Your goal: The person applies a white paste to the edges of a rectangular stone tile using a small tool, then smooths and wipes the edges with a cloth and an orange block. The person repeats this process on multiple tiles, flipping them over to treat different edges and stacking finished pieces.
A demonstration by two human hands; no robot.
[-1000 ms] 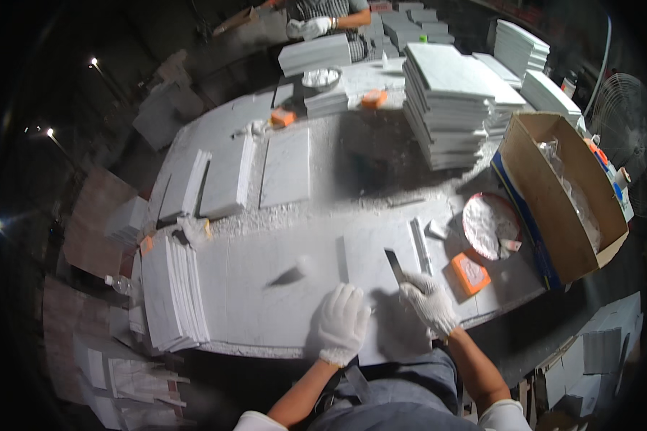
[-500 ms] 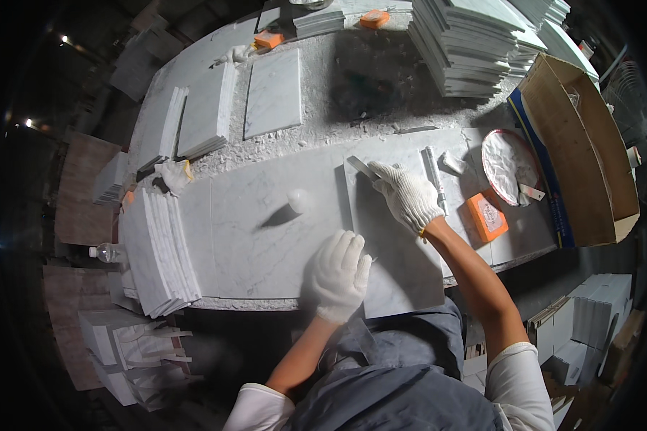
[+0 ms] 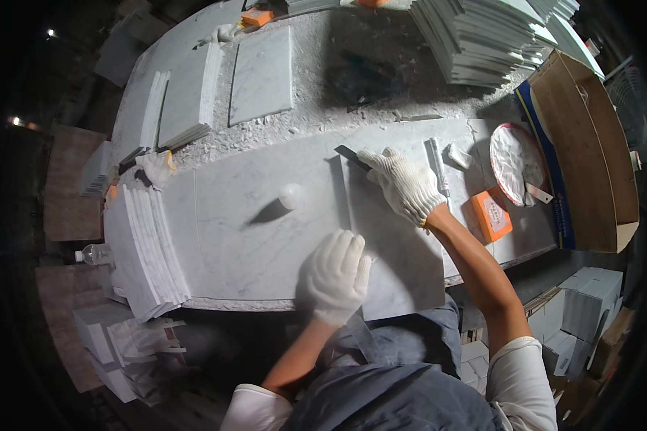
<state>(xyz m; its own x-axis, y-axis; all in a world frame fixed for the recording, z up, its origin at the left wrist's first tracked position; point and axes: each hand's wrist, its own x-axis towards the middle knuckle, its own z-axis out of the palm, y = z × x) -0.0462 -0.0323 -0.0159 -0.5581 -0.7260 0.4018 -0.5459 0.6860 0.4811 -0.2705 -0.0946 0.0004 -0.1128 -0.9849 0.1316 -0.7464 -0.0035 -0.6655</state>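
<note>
Flat on the bench [image 3: 216, 215], the left hand [image 3: 336, 273] presses open-palmed on a marble tile [image 3: 395, 251], which looks heavy, stiff and brittle; best taken by its edges. Right of it, the right hand [image 3: 406, 185] pinches a dark blade [image 3: 352, 157] at the tile's far edge.

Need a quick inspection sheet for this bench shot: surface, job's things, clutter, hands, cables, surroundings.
Surface: marble-topped bench, dusty, with chips along the back.
Job's things: marble tile at the near edge; dark flat blade at its far corner.
Clutter: round white lump, orange box, plate of white paste, tube, loose tile, tile stacks, fanned tiles.
Hands: left hand, gloved, flat on the tile; right hand, gloved, holding the blade.
Cables: nothing seen.
Surroundings: cardboard box at right, plastic bottle at left, dark floor with more stacks.
</note>
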